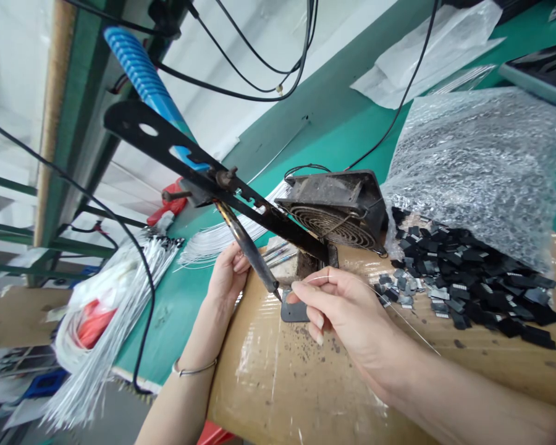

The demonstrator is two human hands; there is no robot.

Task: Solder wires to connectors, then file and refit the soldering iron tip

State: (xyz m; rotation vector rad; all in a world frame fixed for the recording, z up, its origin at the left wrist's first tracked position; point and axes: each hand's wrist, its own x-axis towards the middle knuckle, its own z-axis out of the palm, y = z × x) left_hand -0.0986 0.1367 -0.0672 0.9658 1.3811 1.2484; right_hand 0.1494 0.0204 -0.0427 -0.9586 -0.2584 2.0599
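Right hand (327, 303) pinched on wire (417, 332) near iron (250, 248) tip; slip could mean burn. Left hand (228, 273) curled, can't tell grip.

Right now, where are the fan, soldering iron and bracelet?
Fan (336, 224): head view, on its round grille.
Soldering iron (254, 254): head view, on its shaft.
Bracelet (194, 372): head view, on its band.

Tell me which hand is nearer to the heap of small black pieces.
Right. The right hand is beside the heap of small black pieces, on its left in the picture; the left hand is farther away, beyond the slanted soldering iron.
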